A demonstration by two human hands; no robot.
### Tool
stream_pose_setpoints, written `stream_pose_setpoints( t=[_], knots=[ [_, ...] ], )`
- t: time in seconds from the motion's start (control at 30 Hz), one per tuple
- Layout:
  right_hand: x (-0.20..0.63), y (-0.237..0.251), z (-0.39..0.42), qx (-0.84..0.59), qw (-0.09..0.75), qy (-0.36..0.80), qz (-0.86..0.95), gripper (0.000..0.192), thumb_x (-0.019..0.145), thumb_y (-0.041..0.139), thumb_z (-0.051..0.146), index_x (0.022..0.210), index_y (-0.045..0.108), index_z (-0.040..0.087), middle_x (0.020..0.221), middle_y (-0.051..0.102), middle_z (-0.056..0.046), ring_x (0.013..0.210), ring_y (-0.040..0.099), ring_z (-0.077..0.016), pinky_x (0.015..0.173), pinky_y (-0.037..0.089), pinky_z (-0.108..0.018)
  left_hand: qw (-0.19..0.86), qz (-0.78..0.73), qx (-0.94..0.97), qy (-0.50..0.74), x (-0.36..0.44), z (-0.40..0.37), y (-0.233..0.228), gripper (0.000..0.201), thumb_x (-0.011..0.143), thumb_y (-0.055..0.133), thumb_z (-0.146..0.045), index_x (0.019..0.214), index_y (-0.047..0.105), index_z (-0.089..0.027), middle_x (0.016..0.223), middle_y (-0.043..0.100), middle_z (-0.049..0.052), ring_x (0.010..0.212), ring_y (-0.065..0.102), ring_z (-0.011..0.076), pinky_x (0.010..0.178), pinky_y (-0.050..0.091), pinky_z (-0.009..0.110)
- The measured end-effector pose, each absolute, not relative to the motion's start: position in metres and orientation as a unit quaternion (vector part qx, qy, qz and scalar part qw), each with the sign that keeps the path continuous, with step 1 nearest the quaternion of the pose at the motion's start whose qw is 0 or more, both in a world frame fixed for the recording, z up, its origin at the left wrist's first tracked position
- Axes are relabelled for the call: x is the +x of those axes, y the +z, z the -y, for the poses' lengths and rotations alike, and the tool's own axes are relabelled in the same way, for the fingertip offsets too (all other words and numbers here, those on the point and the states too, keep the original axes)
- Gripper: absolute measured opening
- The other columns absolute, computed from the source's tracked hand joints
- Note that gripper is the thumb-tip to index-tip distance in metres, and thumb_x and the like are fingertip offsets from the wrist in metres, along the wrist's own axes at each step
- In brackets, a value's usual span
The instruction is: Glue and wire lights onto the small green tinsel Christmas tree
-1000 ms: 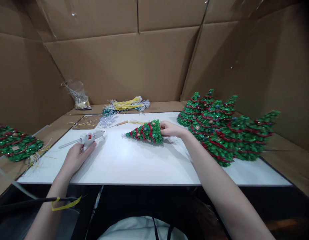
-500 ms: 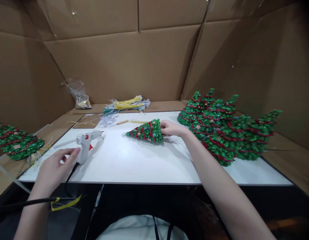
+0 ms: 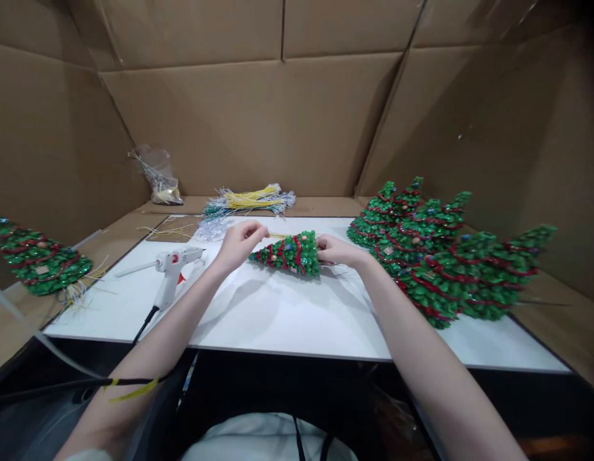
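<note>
A small green tinsel tree (image 3: 290, 252) lies on its side on the white counter (image 3: 287, 320), near the middle of its far half, tip pointing left and base to the right. The right hand (image 3: 336, 250) holds the base end, its grip closed on the tree with fingers wrapped round the bottom edge. The left hand (image 3: 239, 242) sits at the tip, fingers pinched together right at the point; whether that grip is nipping the tree itself or a thin yellow strand beside it is too fine to tell. Both forearms reach in from the near edge, the left slanting across the counter, the right coming straighter. A white glue gun (image 3: 171, 264) rests just left of the left hand, apart from it, nozzle to the right, its black cord trailing off the near edge. Behind lies a bundle of yellow and silver wires (image 3: 249, 200) (loose, not in any holder), and at the back left corner a clear plastic bag (image 3: 155, 176) holds more strands, its contents blurred. A heap of finished trees (image 3: 445, 256) fills the right side, overlapping one another. Another tree (image 3: 38, 256) lies far left, its end cut off by the frame.
</note>
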State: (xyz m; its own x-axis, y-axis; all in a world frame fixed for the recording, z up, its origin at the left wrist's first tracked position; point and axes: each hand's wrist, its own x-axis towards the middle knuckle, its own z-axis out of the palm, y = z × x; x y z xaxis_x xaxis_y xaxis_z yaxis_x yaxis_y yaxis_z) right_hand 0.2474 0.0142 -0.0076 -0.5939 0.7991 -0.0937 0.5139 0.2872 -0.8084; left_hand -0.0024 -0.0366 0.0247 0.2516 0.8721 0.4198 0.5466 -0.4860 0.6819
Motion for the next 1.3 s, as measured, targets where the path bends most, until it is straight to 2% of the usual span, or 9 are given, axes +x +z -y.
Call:
stream_pose_setpoints(
  t=[0.1, 0.2, 0.3, 0.5, 0.6, 1.1, 1.2, 1.3],
  knots=[
    [0.247, -0.007, -0.014, -0.417, 0.167, 0.433, 0.782, 0.011, 0.063, 0.046, 0.022, 0.055, 0.047, 0.015, 0.039, 0.038, 0.006, 0.038, 0.033, -0.0054, 0.037, 0.022, -0.020, 0.213, -0.464, 0.746, 0.429, 0.009, -0.003, 0.009, 0.030, 0.081, 0.046, -0.035, 0.081, 0.066, -0.013, 0.082, 0.065, 0.005, 0.074, 0.056, 0.0156, 0.067, 0.041, 0.026],
    [0.248, -0.007, -0.014, -0.419, 0.166, 0.436, 0.779, 0.012, 0.064, 0.047, 0.023, 0.055, 0.048, 0.015, 0.038, 0.037, 0.007, 0.036, 0.032, -0.0052, 0.037, 0.021, -0.020, 0.264, -0.426, 0.746, 0.438, 0.010, -0.021, -0.012, 0.032, 0.082, 0.046, -0.035, 0.093, 0.065, -0.012, 0.100, 0.065, 0.009, 0.095, 0.057, 0.0203, 0.084, 0.042, 0.030],
    [0.249, -0.008, -0.015, -0.415, 0.169, 0.438, 0.779, 0.014, 0.065, 0.048, 0.024, 0.055, 0.047, 0.015, 0.039, 0.037, 0.007, 0.036, 0.032, -0.0050, 0.038, 0.021, -0.020, 0.331, -0.388, 0.760, 0.404, 0.006, -0.022, -0.027, 0.036, 0.082, 0.046, -0.037, 0.102, 0.064, -0.013, 0.109, 0.064, 0.010, 0.104, 0.055, 0.0229, 0.093, 0.039, 0.034],
    [0.252, -0.010, -0.019, -0.423, 0.163, 0.417, 0.787, 0.017, 0.069, 0.048, 0.027, 0.058, 0.051, 0.014, 0.040, 0.037, 0.007, 0.036, 0.032, -0.0048, 0.038, 0.022, -0.020, 0.464, -0.339, 0.736, 0.359, 0.001, -0.017, -0.032, 0.040, 0.083, 0.048, -0.040, 0.113, 0.062, -0.018, 0.122, 0.059, 0.008, 0.114, 0.051, 0.0248, 0.099, 0.037, 0.039],
    [0.253, -0.011, -0.019, -0.425, 0.167, 0.418, 0.785, 0.018, 0.068, 0.048, 0.027, 0.054, 0.048, 0.015, 0.038, 0.036, 0.007, 0.036, 0.032, -0.0047, 0.038, 0.021, -0.020, 0.494, -0.334, 0.727, 0.341, 0.000, -0.015, -0.030, 0.042, 0.083, 0.049, -0.042, 0.116, 0.061, -0.018, 0.125, 0.057, 0.009, 0.115, 0.050, 0.0249, 0.099, 0.037, 0.040],
    [0.254, -0.011, -0.019, -0.431, 0.178, 0.430, 0.773, 0.015, 0.066, 0.048, 0.028, 0.058, 0.050, 0.015, 0.040, 0.037, 0.007, 0.037, 0.032, -0.0052, 0.038, 0.022, -0.020, 0.509, -0.284, 0.776, 0.242, -0.012, -0.014, -0.019, 0.045, 0.085, 0.050, -0.038, 0.128, 0.051, -0.025, 0.131, 0.053, 0.004, 0.118, 0.049, 0.0254, 0.099, 0.039, 0.039],
    [0.253, -0.011, -0.018, -0.430, 0.178, 0.426, 0.776, 0.017, 0.067, 0.049, 0.029, 0.058, 0.050, 0.015, 0.040, 0.037, 0.007, 0.037, 0.032, -0.0049, 0.039, 0.023, -0.020, 0.454, -0.320, 0.785, 0.272, -0.011, -0.012, -0.013, 0.045, 0.084, 0.051, -0.041, 0.125, 0.053, -0.025, 0.135, 0.049, 0.005, 0.124, 0.043, 0.0256, 0.103, 0.035, 0.038],
    [0.253, -0.009, -0.017, -0.435, 0.179, 0.425, 0.773, 0.017, 0.067, 0.049, 0.029, 0.058, 0.051, 0.015, 0.040, 0.037, 0.007, 0.037, 0.033, -0.0052, 0.038, 0.023, -0.020, 0.387, -0.340, 0.775, 0.366, -0.010, -0.004, 0.001, 0.042, 0.085, 0.048, -0.042, 0.121, 0.056, -0.022, 0.133, 0.050, 0.006, 0.125, 0.041, 0.0247, 0.104, 0.033, 0.038]
  ],
)
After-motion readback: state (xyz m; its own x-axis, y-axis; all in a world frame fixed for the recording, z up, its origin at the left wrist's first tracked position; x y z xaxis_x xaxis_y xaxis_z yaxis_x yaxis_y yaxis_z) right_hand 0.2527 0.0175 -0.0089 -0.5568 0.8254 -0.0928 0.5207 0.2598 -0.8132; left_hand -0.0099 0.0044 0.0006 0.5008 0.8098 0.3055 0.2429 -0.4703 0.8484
